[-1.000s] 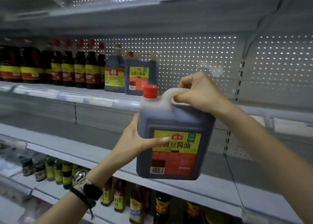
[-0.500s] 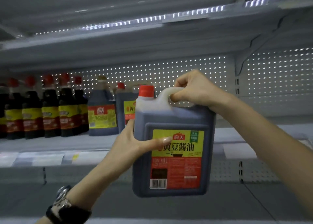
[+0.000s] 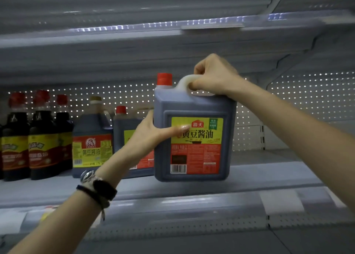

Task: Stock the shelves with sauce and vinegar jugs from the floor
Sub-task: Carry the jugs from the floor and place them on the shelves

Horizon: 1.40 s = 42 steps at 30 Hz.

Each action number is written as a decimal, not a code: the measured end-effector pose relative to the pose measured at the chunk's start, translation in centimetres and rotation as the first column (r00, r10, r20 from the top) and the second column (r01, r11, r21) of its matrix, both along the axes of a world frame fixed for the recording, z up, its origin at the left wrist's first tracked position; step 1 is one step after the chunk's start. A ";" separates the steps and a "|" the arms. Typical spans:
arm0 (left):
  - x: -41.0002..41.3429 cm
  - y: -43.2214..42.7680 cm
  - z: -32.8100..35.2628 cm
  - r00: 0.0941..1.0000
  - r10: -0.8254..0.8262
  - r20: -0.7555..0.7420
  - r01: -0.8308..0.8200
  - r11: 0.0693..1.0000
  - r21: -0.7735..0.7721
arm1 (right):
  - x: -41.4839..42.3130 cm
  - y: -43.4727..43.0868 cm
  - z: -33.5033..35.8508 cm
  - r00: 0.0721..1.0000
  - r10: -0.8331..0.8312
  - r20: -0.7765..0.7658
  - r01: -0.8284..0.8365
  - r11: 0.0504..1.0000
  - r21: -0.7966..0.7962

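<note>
At the far left of the shelf stand three tall bottles with red caps, full of dark sauce, shoulder to shoulder. Just right of them sits a beige-capped jug with a red and yellow label, also dark inside, and right beside that a red-capped jug, its front partly hidden by your left hand. That wrist wears a watch and a black band. Your left hand clasps the left edge of the big jug, with the thumb flat across its yellow label; the fingers behind are out of sight. The big jug is upright and filled nearly to the shoulder with dark sauce, its red cap on. It is over the shelf just right of the red-capped jug, nearer to you than the row; you cannot tell whether its base touches the shelf yet. Your right hand is curled tight round the white top handle. The two hands carry it between them. Right of the big jug the shelf runs back to a perforated back panel, lit through its holes. A blank price tag sits on the near rail, and the upper shelf hangs low over the red cap.
</note>
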<state>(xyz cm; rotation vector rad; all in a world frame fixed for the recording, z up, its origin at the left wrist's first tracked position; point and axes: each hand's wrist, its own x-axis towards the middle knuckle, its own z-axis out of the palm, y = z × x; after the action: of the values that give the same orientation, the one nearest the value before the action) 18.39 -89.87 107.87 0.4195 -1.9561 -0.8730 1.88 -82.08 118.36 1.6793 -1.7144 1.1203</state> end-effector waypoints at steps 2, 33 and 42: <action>-1.2 -1.6 -0.3 0.999 -0.015 0.049 0.015 1.000 -0.001 | -1.0 -1.8 -0.7 0.996 -0.086 -0.017 0.086 0.996 -0.008; -2.3 -4.3 -5.4 0.585 0.572 0.575 -0.255 0.802 -0.540 | -8.4 -1.8 -17.4 0.920 0.132 0.370 -0.313 0.815 0.487; -2.8 -6.1 -4.9 0.529 0.607 0.593 -0.232 0.776 -0.587 | -7.9 -2.8 -16.7 0.946 -0.024 0.324 -0.167 0.820 0.548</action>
<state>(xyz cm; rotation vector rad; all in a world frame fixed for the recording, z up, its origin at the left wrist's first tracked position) 15.60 -95.97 102.99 1.0874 -2.5416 0.1821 -5.99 -84.91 101.68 2.0031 -2.3948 1.0085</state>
